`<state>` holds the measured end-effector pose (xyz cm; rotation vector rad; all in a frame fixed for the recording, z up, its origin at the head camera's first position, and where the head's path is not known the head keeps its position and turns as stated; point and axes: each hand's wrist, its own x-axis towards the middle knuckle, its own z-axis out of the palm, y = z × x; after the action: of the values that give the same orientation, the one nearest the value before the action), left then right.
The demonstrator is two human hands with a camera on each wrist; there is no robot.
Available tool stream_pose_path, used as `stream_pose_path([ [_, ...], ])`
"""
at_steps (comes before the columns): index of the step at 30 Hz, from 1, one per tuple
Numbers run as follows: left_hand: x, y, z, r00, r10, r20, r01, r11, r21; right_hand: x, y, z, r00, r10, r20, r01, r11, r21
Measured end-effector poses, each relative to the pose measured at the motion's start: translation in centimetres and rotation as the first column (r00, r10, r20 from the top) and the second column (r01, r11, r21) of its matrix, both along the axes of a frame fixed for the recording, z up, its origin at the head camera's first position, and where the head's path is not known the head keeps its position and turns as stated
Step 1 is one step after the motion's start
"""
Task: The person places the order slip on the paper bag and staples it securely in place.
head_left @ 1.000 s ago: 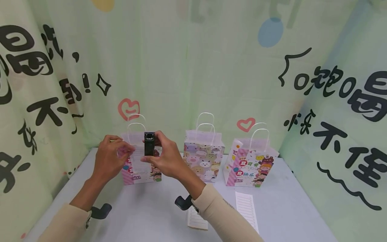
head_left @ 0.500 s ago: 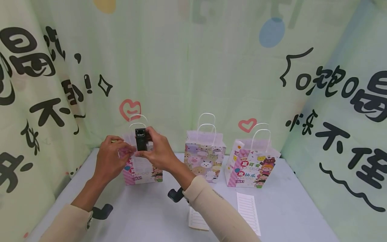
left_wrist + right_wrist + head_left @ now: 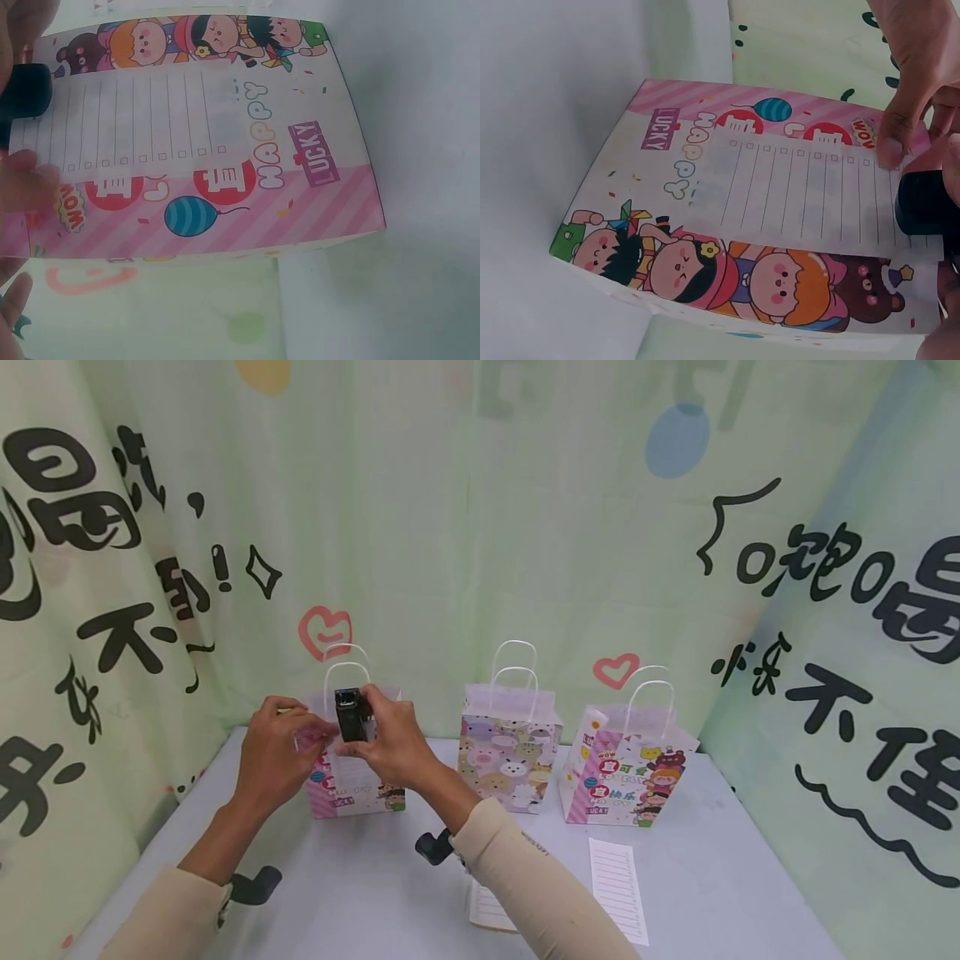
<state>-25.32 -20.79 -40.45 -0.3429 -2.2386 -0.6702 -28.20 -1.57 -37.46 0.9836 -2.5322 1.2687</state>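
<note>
A lined white paper slip (image 3: 142,120) with small checkboxes lies flat against the front of the left pink-and-white paper gift bag (image 3: 360,802). My left hand (image 3: 279,756) pinches the slip and the bag's upper edge, its thumb (image 3: 892,146) on the slip's corner. My right hand (image 3: 395,739) grips a black stapler (image 3: 350,717), seen end-on in the head view. In both wrist views the stapler's rounded end overlaps the top of the slip. Whether its jaws press the paper cannot be told. Fingers hide part of the bag's top edge.
An animal-print gift bag (image 3: 508,764) stands mid-table, and another pink-and-white gift bag (image 3: 626,781) is right of it. Near the front lie a loose lined slip (image 3: 618,892) and a stack of slips (image 3: 491,910), partly behind my right sleeve. A printed curtain (image 3: 420,527) surrounds the table.
My right hand has moved left with the stapler toward the slip, then slightly down. The left hand keeps its pinch on the slip and bag.
</note>
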Motion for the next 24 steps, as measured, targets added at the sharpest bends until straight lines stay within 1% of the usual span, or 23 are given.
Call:
stream_pose_path([
  [4, 0.0, 0.06, 0.04, 1.0, -0.006, -0.013, 0.006, 1.0, -0.018, -0.06, -0.09, -0.25, 1.0, -0.019, 0.005, 0.019, 1.0, -0.02],
  [12, 0.12, 0.14, 0.12, 1.0, -0.004, -0.019, 0.004, 1.0, -0.031, 0.24, -0.67, -0.75, 0.999, -0.044, -0.023, 0.042, 0.995, -0.09],
  [19, 0.18, 0.13, 0.03, 1.0, -0.012, -0.026, 0.01, 0.999, -0.045, 0.44, -0.73, -0.82, 0.995, -0.096, -0.038, 0.093, 0.993, -0.073],
  [22, 0.12, 0.07, 0.0, 0.999, -0.019, -0.04, 0.016, 0.997, -0.07, 0.3, -0.56, -0.73, 0.997, -0.073, -0.03, 0.071, 0.995, -0.072],
  [24, 0.09, -0.03, -0.04, 0.999, -0.02, -0.045, 0.017, 0.997, -0.081, 0.26, -0.43, -0.66, 0.999, -0.046, -0.002, 0.046, 0.995, -0.083],
])
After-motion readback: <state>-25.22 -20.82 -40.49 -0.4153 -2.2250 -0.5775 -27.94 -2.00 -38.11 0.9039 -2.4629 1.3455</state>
